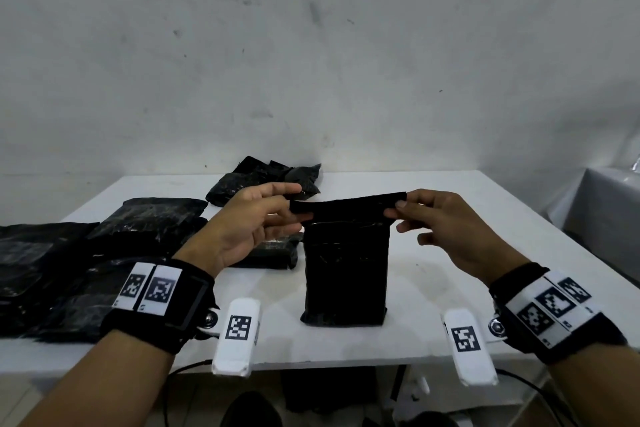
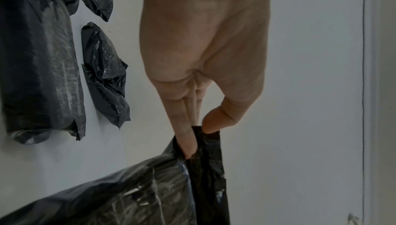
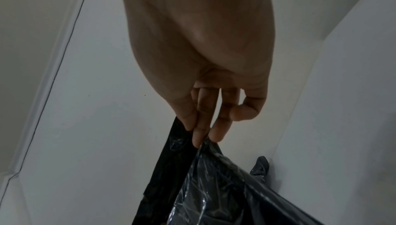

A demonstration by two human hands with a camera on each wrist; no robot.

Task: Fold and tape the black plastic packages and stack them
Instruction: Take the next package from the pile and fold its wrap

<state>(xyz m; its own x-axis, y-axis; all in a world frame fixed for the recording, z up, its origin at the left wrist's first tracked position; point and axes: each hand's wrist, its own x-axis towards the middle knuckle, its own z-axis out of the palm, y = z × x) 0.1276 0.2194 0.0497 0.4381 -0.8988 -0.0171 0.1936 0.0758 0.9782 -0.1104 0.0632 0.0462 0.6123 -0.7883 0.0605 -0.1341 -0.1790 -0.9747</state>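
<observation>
A black plastic package [image 1: 346, 274] stands upright on the white table [image 1: 467, 253], its top flap [image 1: 346, 206] pulled up into a flat band. My left hand [image 1: 294, 208] pinches the flap's left end between thumb and fingers. My right hand [image 1: 398, 208] pinches the right end. The left wrist view shows the left hand [image 2: 198, 137] pinching the crumpled flap [image 2: 205, 160] over the package [image 2: 128, 194]. In the right wrist view the right hand [image 3: 199, 133] pinches the package [image 3: 214, 186] at its upper edge.
Several flat black packages [image 1: 69, 263] lie piled at the table's left. A heap of crumpled ones [image 1: 266, 180] sits at the back by the grey wall. One small folded package [image 1: 277, 250] lies behind my left hand. Another covered surface [image 1: 609, 204] stands at far right.
</observation>
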